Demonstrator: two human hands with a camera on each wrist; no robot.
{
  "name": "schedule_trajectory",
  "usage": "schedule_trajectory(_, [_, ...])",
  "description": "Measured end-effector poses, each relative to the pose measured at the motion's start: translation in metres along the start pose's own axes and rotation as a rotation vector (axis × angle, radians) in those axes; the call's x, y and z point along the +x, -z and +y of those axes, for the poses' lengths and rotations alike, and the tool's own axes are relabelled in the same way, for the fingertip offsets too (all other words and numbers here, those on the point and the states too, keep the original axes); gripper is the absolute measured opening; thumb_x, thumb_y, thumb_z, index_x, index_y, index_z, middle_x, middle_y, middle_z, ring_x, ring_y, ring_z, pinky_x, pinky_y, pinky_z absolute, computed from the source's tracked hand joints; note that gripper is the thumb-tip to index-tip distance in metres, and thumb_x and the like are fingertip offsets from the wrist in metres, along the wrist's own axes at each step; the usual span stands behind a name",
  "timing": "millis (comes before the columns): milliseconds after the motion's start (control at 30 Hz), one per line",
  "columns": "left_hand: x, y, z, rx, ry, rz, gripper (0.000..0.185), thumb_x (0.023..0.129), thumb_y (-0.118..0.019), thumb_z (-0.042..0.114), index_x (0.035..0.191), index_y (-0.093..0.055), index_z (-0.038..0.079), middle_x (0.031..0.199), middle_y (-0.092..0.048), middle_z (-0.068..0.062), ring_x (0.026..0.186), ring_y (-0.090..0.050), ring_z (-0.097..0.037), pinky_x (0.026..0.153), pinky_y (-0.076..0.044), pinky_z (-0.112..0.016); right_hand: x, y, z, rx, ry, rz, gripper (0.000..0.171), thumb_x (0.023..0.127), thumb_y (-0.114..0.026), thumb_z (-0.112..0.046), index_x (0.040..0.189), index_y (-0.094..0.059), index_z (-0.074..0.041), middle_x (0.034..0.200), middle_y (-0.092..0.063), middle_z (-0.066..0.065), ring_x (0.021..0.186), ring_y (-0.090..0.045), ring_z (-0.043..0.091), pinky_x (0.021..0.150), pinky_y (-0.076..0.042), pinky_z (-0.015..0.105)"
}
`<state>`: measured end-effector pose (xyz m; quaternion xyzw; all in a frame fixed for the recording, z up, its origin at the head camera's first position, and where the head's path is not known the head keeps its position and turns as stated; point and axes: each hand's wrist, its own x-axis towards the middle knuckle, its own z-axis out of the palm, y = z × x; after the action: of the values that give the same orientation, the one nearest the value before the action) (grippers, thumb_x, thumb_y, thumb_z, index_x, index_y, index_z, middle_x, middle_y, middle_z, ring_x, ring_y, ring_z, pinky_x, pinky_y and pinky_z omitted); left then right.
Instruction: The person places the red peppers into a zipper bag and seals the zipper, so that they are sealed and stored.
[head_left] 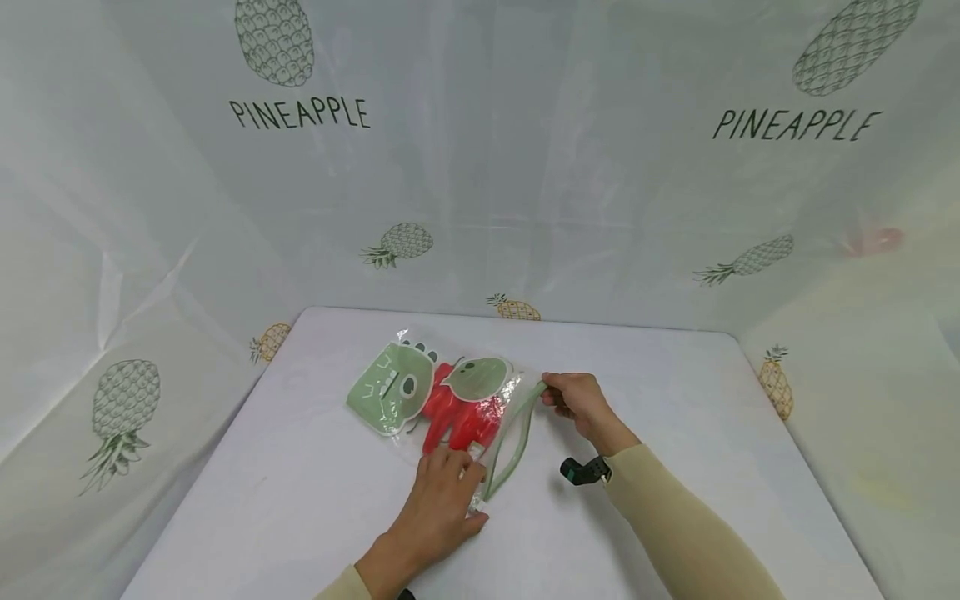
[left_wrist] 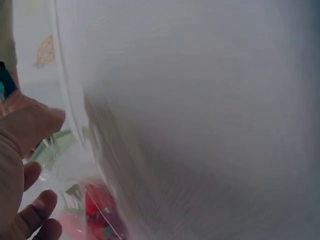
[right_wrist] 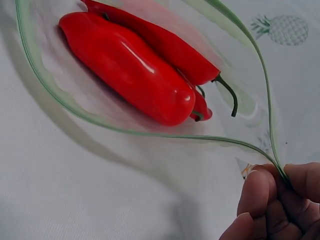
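The left hand (head_left: pixel 438 508) is pressing flat-fingered on the clear zip bag with green cartoon print (head_left: pixel 420 392), anchoring it, while the right hand (head_left: pixel 577 404) is pinching its green-edged mouth (right_wrist: pixel 150 134) open (glossy red peppers (right_wrist: pixel 130 67) lying inside).

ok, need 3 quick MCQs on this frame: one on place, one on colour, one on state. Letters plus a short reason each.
1. Where does the right hand grip the zip bag?
A. the far corner of its green-edged mouth
B. its printed face
C. its closed bottom

2. What colour are the peppers in the bag?
A. yellow
B. red
C. green

3. How is the bag's mouth?
A. sealed flat
C. cut away
B. gaping open

Key:
1 A, the head view shows fingers pinching the green strip's end.
2 B, the right wrist view shows glossy red skins with green stems.
3 B, the two green edges bow apart, while the left hand presses the near corner.
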<state>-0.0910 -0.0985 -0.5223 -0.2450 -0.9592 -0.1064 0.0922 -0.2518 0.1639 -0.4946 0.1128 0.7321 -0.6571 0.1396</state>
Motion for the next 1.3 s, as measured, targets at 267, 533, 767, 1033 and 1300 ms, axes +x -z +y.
schedule_trajectory(267, [0.005, -0.003, -0.018, 0.131, -0.030, 0.068, 0.021, 0.088, -0.083, 0.028, 0.105, -0.074, 0.020, 0.107, -0.066, -0.001, 0.110, -0.053, -0.022, 0.091, -0.047, -0.045, -0.007, 0.015, 0.004, 0.011, 0.004, 0.026, 0.029, 0.103, -0.067, -0.026, 0.109, -0.073, 0.002, 0.076, -0.070, -0.003, 0.073, -0.064, 0.012, 0.072, -0.050, 0.027])
schedule_trajectory(533, [0.020, -0.003, -0.041, 0.199, -0.034, 0.143, 0.017, 0.088, -0.078, 0.017, 0.104, -0.073, 0.015, 0.101, -0.065, -0.005, 0.103, -0.055, -0.027, 0.085, -0.047, -0.045, -0.026, 0.037, 0.018, 0.025, -0.018, 0.062, 0.026, 0.104, -0.065, -0.024, 0.108, -0.072, 0.001, 0.079, -0.070, -0.004, 0.076, -0.064, 0.011, 0.072, -0.052, 0.026])
schedule_trajectory(767, [0.029, 0.000, -0.051, 0.216, -0.038, 0.172, 0.018, 0.089, -0.076, 0.015, 0.106, -0.072, 0.010, 0.106, -0.066, -0.009, 0.106, -0.057, -0.031, 0.087, -0.048, -0.048, -0.049, 0.048, 0.030, 0.005, -0.017, 0.063, 0.024, 0.104, -0.064, -0.021, 0.105, -0.070, 0.002, 0.082, -0.067, -0.001, 0.078, -0.059, 0.014, 0.071, -0.052, 0.026])
schedule_trajectory(1033, [0.028, 0.002, -0.064, 0.129, -0.008, 0.299, 0.008, 0.091, -0.067, 0.013, 0.099, -0.069, 0.012, 0.108, -0.064, -0.007, 0.104, -0.056, -0.029, 0.086, -0.047, -0.044, -0.073, 0.047, 0.045, 0.015, -0.033, 0.041, 0.022, 0.106, -0.060, -0.020, 0.102, -0.068, 0.001, 0.085, -0.064, 0.002, 0.080, -0.056, 0.017, 0.071, -0.052, 0.028])
schedule_trajectory(1300, [0.019, -0.002, -0.077, 0.032, 0.150, 0.245, 0.013, 0.089, -0.075, 0.015, 0.098, -0.067, 0.012, 0.102, -0.063, -0.008, 0.097, -0.055, -0.030, 0.082, -0.049, -0.043, -0.083, 0.039, 0.048, 0.049, -0.037, 0.020, 0.023, 0.106, -0.061, -0.020, 0.104, -0.068, 0.002, 0.088, -0.065, 0.003, 0.081, -0.057, 0.017, 0.071, -0.055, 0.029])
